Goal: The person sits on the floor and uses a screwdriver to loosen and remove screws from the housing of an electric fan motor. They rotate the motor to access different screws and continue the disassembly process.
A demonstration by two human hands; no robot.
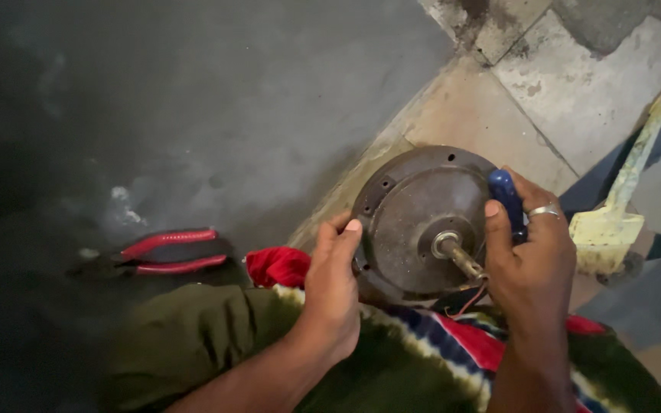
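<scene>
A: Far left of the left hand?

B: Lay there on dark grey floor (216, 115): pliers (164, 252) with red handles, well apart from the hand.

A: Nearer to it?

B: Sat just left of the left hand (332, 287): a bunched red cloth (278, 265). Spread beneath both forearms: an olive and striped fabric (392, 367), green, cream, navy and red.

A: And the left hand itself?

B: Gripped the left rim of a round, rusty brown motor housing (418, 218), thumb on the face, fingers wrapped behind the edge.

A: Housing's place?

B: Stood on edge between the two hands, propped on the striped fabric, flat face toward the camera. Jutted from its centre toward the right hand: a short metal shaft (457, 255). Trailed just below the shaft: thin red and black wires (468, 302).

A: Right hand?

B: Clenched around a blue-handled tool (508, 200) at the housing's right rim; right hand (533, 256) wore a silver ring (545, 211). Tool tip hidden, kind not told.

A: Right of that hand?

B: Rested near on pale tiles (575, 92): a yellowish fan blade bracket (613, 222).
</scene>
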